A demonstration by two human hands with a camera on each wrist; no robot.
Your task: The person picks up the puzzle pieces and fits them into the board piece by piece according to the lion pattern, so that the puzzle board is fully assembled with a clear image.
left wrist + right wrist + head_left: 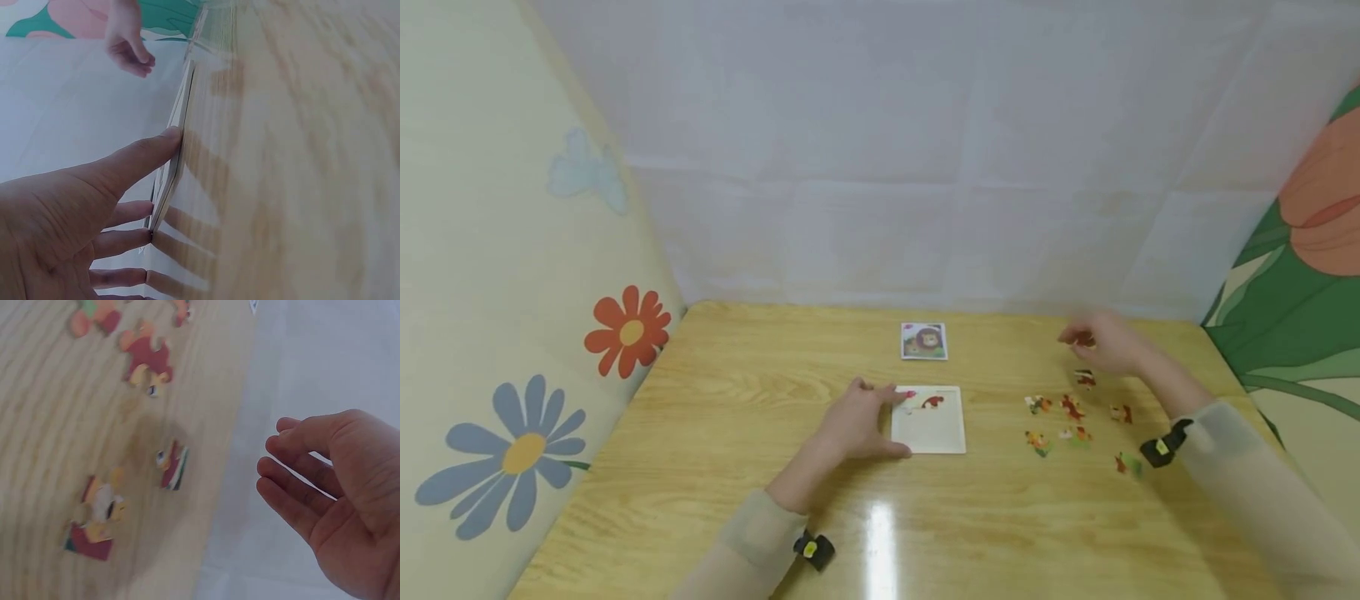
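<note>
A white, nearly square board (931,429) lies flat on the wood-grained tabletop (752,367), a small brownish-red shape (932,402) showing near its far edge. To its right, loose jigsaw pieces (1072,407), mostly red, orange, white and green, lie scattered apart from it.

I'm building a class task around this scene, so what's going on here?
Someone is handling a puzzle on a wooden table. Their left hand touches the left side of a white tray, mostly bare, with some red and pink near its top. Their right hand is raised, seemingly pinching a dark red piece. Several loose pieces lie right of the tray, and a picture card lies beyond it.
</note>
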